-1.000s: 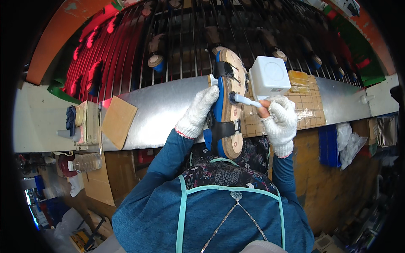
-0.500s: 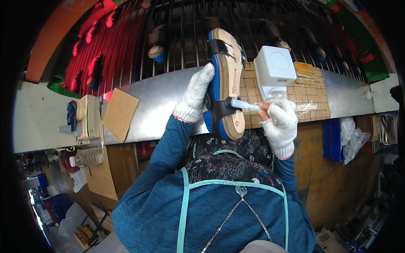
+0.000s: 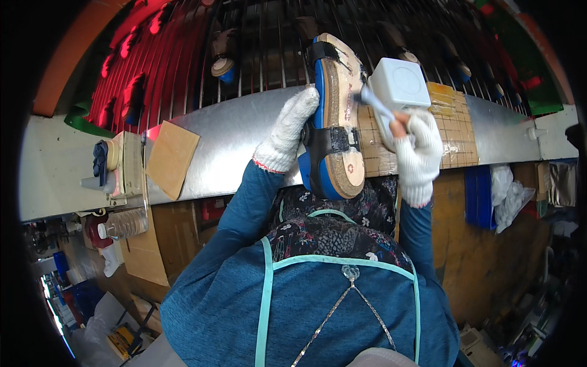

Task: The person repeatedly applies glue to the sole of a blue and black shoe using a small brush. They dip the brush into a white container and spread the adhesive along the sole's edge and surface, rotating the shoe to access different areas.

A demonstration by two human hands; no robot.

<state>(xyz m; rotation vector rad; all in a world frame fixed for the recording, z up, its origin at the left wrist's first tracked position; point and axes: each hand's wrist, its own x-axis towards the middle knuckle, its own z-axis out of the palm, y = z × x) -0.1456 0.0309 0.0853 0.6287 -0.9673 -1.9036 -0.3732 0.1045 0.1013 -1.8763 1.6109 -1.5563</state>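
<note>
My left hand (image 3: 285, 131), in a white knit glove, grips a sandal (image 3: 337, 110) along its left side. The sandal is on a blue last, bottom up, with cork edges and black straps folded over onto the pale sole; the toe end points away from me. My right hand (image 3: 420, 147), gloved with bare fingertips, pinches a small brush (image 3: 378, 104) by its whitish handle. The brush's dark tip is at the right edge of the sole, near the middle; blur hides whether it touches. Just right of it stands a white square plastic container (image 3: 400, 84).
Beyond the metal ledge (image 3: 226, 134) run dark rollers (image 3: 263, 55) carrying other sandals, red-lit at left. Taped cardboard (image 3: 455, 131) lies under the container, with a yellowish block (image 3: 441, 98) on it. A tan board (image 3: 172, 160) lies at left; a blue bin (image 3: 479, 197) hangs at right.
The brush has moved away from the strap near the heel, up to the right edge of the sole's middle. The sandal and both hands have shifted slightly right.
</note>
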